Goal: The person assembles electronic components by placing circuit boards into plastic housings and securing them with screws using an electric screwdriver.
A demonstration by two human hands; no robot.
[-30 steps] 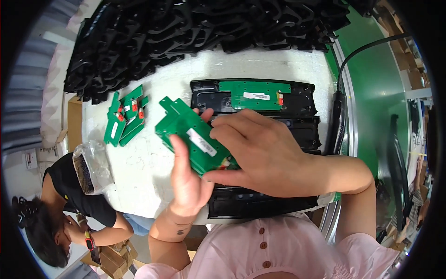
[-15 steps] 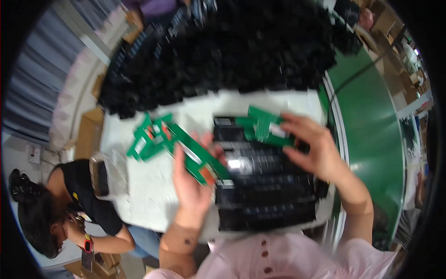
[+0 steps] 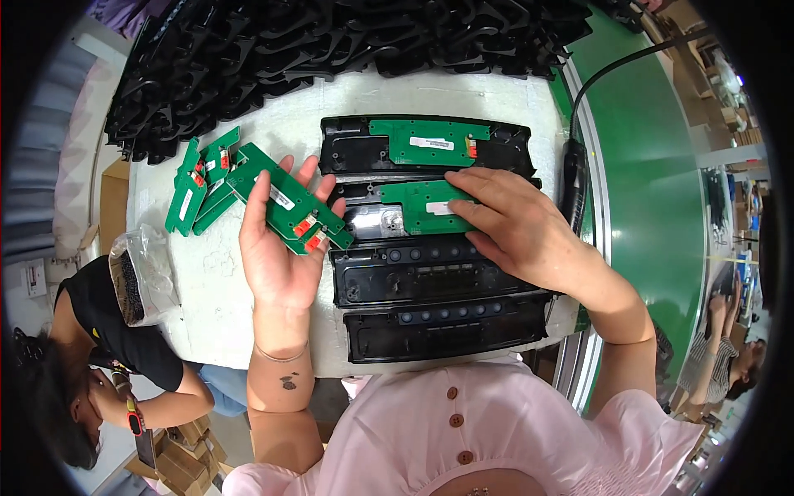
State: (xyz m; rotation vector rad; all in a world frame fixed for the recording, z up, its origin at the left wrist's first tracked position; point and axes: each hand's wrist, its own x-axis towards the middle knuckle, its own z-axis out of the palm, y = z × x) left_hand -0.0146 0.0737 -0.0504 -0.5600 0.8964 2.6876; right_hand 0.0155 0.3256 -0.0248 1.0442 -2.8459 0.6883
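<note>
Two or so green circuit boards [image 3: 289, 202] with white labels and red-and-white connectors rest in my left hand [image 3: 281, 264], held between the thumb and fingers. To its right, black plastic panels lie in a column. The farthest panel [image 3: 347, 145] has a green circuit board [image 3: 409, 149] lying in it. Over the second panel [image 3: 354, 195], my right hand [image 3: 533, 227] grips another green board [image 3: 418, 217] at its right part; the fingers cover that end. Nearer me, the third panel [image 3: 389, 289] and fourth panel [image 3: 438, 335] show rows of round buttons and hold no board.
More green boards [image 3: 186, 194] lie loosely at the left of the white tabletop [image 3: 219, 302]. A pile of black plastic parts [image 3: 331, 50] spans the far side. A clear bag [image 3: 149, 273] stands at the left edge, beside a seated person [image 3: 124, 347]. A black cable [image 3: 576, 165] runs along the right.
A green board now lies in the farthest panel. My right hand has come nearer, to the second panel, with a board. My left hand still carries boards. The whole view has shifted.
</note>
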